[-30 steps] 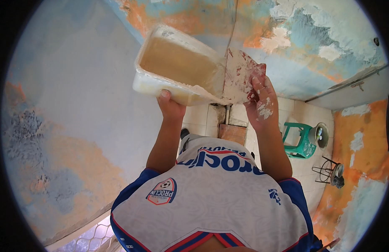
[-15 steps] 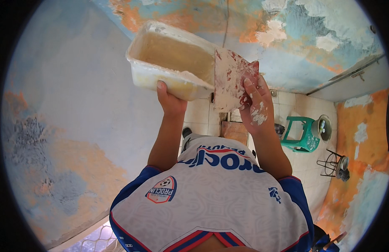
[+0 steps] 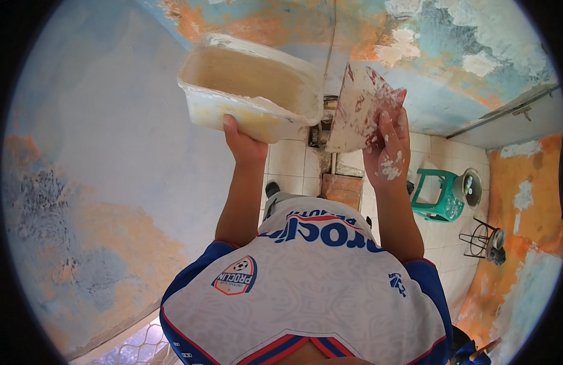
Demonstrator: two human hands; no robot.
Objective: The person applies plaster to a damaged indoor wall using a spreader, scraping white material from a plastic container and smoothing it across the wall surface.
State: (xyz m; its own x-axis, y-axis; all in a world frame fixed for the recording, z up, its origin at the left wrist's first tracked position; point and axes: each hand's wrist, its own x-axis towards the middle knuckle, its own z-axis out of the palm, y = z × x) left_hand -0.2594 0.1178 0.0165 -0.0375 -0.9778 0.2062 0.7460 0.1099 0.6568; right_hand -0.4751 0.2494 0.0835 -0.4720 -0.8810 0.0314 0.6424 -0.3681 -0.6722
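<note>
My left hand [image 3: 244, 141] grips the near side of a white plastic tub [image 3: 251, 118], its thumb on the outer wall and its other fingers hidden beneath. Pale putty coats the tub's rim and inside. In my right hand [image 3: 388, 149] is a reddish putty scraper [image 3: 362, 109] with a broad flat blade smeared with whitish putty. The scraper stands just right of the tub, apart from it. Dried putty spots mark the back of my right hand.
A green plastic stool [image 3: 438, 194] stands on the tiled floor at right, with a metal bowl [image 3: 471, 187] by it. Farther right is a small black metal stand [image 3: 476, 237]. Patchy painted walls rise at left [image 3: 111, 121] and ahead. A brown box-like piece [image 3: 342, 190] lies below my hands.
The scraper has moved right, off the tub's right rim, leaving a gap between them. The tub has shifted slightly, still in my left hand.
</note>
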